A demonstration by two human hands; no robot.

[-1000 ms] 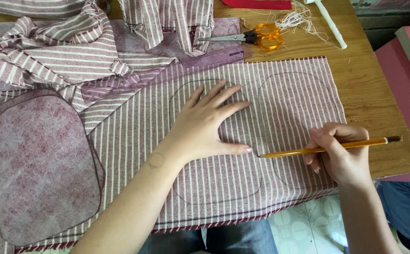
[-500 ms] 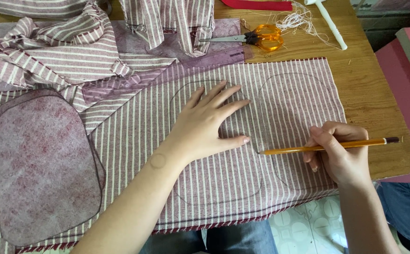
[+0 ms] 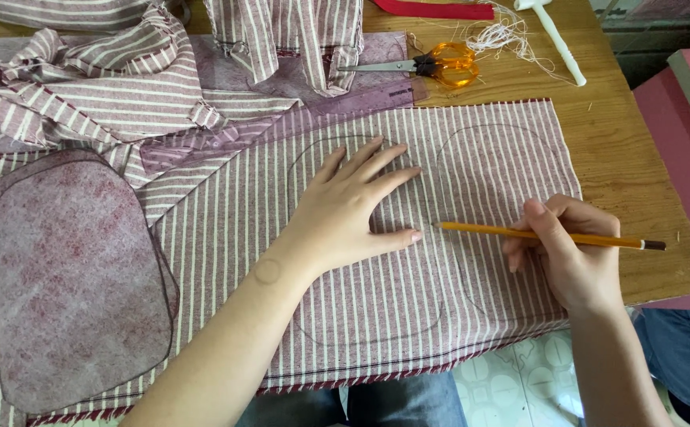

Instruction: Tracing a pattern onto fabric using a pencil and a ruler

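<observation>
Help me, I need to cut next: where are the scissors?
Orange-handled scissors lie at the table's far edge, beyond the striped fabric, beside loose thread.

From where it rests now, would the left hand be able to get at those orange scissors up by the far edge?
Probably yes. The left hand lies flat on the striped fabric, holding nothing, and the orange scissors lie in the open on the wooden table just beyond it. Only flat cloth and a purple ruler lie between.

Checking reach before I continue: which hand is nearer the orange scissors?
Left. The left hand lies flat on the striped fabric below the scissors; the right hand, holding the pencil, is lower, near the table edge.
</observation>
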